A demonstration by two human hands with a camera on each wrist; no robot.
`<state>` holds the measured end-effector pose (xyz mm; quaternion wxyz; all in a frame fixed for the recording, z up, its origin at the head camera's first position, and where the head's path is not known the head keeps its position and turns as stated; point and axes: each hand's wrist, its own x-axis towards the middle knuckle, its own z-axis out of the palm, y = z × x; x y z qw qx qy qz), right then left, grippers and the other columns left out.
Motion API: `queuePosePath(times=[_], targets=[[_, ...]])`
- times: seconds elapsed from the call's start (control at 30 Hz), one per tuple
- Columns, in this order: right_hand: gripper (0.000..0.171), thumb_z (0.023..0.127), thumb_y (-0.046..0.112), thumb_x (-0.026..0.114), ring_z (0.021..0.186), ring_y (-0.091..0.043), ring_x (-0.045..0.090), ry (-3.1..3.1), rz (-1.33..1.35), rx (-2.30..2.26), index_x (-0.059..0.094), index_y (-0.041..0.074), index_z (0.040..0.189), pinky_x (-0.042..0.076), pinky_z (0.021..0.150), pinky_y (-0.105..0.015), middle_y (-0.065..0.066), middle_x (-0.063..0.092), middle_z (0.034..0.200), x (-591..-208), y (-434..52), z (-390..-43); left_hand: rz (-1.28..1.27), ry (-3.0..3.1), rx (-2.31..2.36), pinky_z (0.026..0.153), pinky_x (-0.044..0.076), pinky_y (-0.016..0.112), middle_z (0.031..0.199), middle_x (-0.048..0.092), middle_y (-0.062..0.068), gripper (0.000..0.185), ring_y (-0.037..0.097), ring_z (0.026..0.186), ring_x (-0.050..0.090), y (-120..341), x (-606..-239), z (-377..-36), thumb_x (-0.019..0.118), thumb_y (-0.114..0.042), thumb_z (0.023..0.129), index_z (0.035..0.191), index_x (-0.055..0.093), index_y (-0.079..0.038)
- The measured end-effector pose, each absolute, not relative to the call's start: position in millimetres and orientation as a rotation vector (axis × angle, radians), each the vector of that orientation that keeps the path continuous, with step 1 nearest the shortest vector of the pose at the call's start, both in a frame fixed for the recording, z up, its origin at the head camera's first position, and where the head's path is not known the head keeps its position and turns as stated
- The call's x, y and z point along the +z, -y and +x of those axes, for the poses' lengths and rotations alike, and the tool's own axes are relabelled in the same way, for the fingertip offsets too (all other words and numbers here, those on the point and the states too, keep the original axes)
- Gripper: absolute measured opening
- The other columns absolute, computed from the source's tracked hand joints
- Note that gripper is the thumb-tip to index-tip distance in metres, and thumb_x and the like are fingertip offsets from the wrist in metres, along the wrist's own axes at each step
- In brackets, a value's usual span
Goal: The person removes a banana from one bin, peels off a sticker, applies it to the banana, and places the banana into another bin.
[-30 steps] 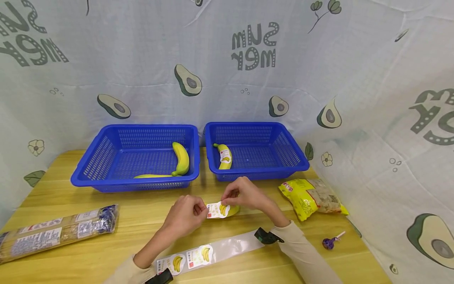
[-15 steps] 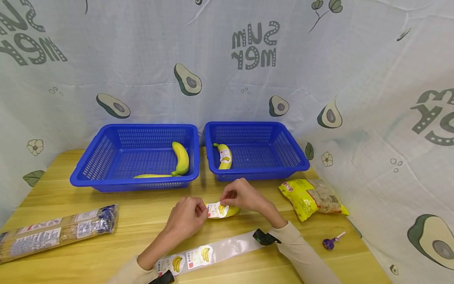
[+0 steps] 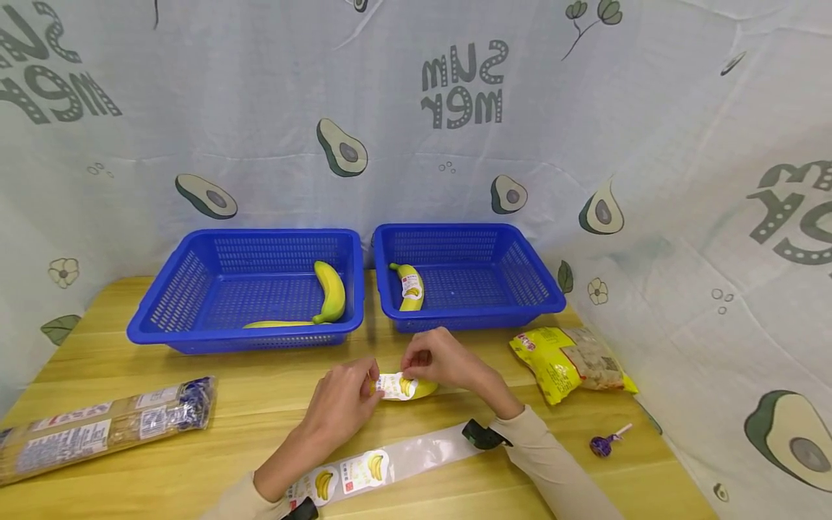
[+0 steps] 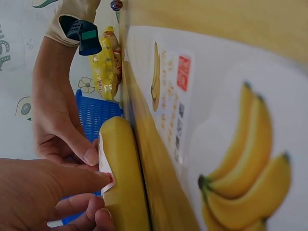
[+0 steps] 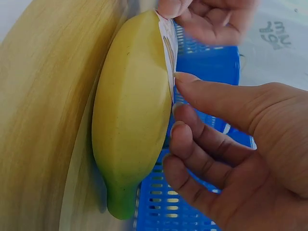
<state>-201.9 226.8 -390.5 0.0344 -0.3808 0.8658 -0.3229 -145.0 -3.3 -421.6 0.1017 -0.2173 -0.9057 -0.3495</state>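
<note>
- The banana [image 3: 416, 388] lies on the wooden table [image 3: 195, 462], near the middle of its width and just in front of the two blue baskets; it has stayed put over the last second.
- What has changed is the sticker [image 3: 392, 386]: a second ago it stood a little proud between the two hands, now it sits lower and closer against the peel, which suggests the labelling of this fruit is nearly done.
- The left hand [image 3: 341, 403] has closed in slightly; its fingertips [image 4: 98, 180] pinch the sticker's left edge against the banana.
- The right hand [image 3: 442, 359] bends over the fruit from the far side, its fingers curled, a fingertip [image 5: 185, 79] touching the sticker's other edge; the thumb is hidden, so a true pinch cannot be confirmed.
- The backing strip [image 3: 390, 464], with two more banana stickers on it, lies along the table's near edge beneath both forearms.
- Left basket [image 3: 162, 303] holds unlabelled bananas; right basket [image 3: 520, 285] holds one labelled banana [image 3: 409, 287].
</note>
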Motion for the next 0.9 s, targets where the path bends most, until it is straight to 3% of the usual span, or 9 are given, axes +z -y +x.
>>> queuePosePath(times=[0.13, 0.4, 0.73, 0.9], targets=[[0.005, 0.09, 0.0, 0.086, 0.079, -0.002, 0.061, -2.643, -1.231, -0.945, 0.085, 0.003, 0.093, 0.058, 0.07, -0.02, -0.001, 0.071, 0.086, -390.2, -226.1, -201.1, -0.696, 2.664, -1.02, 0.052, 0.041, 0.023, 0.072, 0.053, -0.008, 0.026, 0.005, 0.061, 0.046, 2.1, -424.1, -145.9, 0.092, -0.002, 0.082, 0.104, 0.08, -0.01], [0.017, 0.089, 0.008, 0.09, 0.085, -0.008, 0.061, -2.617, -1.184, -0.844, 0.086, 0.004, 0.105, 0.055, 0.073, -0.02, 0.0, 0.07, 0.094, -386.4, -221.4, -194.7, -0.689, 2.693, -1.029, 0.05, 0.04, 0.023, 0.07, 0.051, -0.009, 0.024, 0.005, 0.06, 0.045, 1.4, -425.5, -148.7, 0.093, -0.003, 0.082, 0.104, 0.086, -0.01], [0.022, 0.085, 0.012, 0.094, 0.085, -0.011, 0.061, -2.647, -1.118, -0.759, 0.086, 0.004, 0.104, 0.053, 0.076, -0.022, 0.002, 0.071, 0.094, -384.9, -220.2, -193.3, -0.634, 2.736, -1.004, 0.049, 0.039, 0.023, 0.068, 0.051, -0.009, 0.029, 0.005, 0.06, 0.045, 2.9, -424.9, -150.3, 0.096, -0.006, 0.079, 0.106, 0.086, -0.012], [0.019, 0.084, 0.014, 0.095, 0.084, -0.012, 0.062, -2.676, -1.181, -0.714, 0.084, 0.005, 0.097, 0.053, 0.078, -0.022, 0.002, 0.072, 0.092, -387.0, -221.0, -195.4, -0.619, 2.738, -0.975, 0.048, 0.039, 0.024, 0.062, 0.052, -0.012, 0.033, 0.004, 0.057, 0.046, 5.5, -425.3, -151.6, 0.097, -0.008, 0.078, 0.108, 0.085, -0.013]])
